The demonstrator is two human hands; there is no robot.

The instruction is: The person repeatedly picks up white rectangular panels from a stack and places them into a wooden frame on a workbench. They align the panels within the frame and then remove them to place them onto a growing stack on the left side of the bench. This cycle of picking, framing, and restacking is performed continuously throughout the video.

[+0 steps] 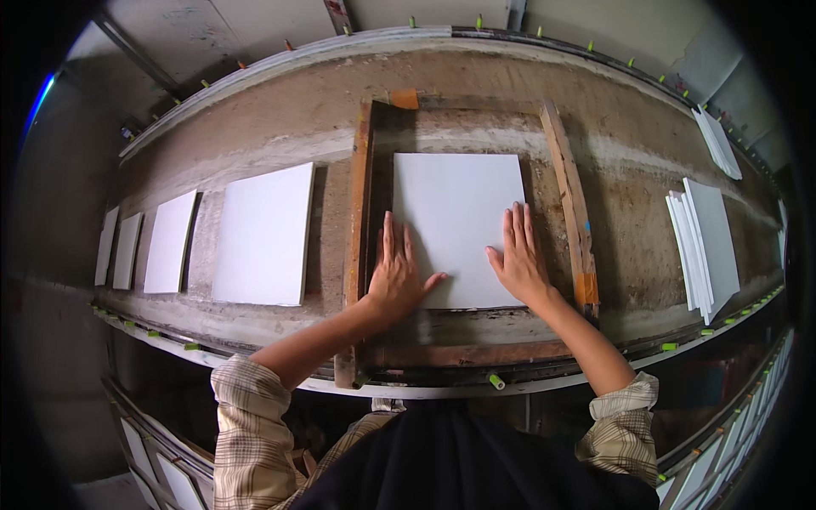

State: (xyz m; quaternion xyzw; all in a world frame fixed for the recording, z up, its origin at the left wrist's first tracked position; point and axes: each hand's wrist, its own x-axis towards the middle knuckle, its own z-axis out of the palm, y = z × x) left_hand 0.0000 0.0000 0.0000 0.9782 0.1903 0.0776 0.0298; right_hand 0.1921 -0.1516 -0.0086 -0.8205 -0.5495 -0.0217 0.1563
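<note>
A white rectangular sheet or thin board (459, 229) lies flat on the brown table, inside a worn wooden frame (569, 195). At the sheet's left edge rests my left hand (398, 276), fingers stretched forward and thumb pointing in over the sheet. My right hand (520, 259) lies on the sheet's right edge, with its fingers extended and thumb turned inward. Neither hand grips anything. Orange tape (586, 289) wraps the frame's right side near the front, and another orange piece (405, 99) sits at its far left corner.
Several white sheets, including a large one (264, 234), lie spaced along the table (331, 81) to the left. A stack of white sheets (712, 246) sits at the right, with another pile (718, 143) behind it. Green pegs, such as one in front (496, 382), line the table's rails.
</note>
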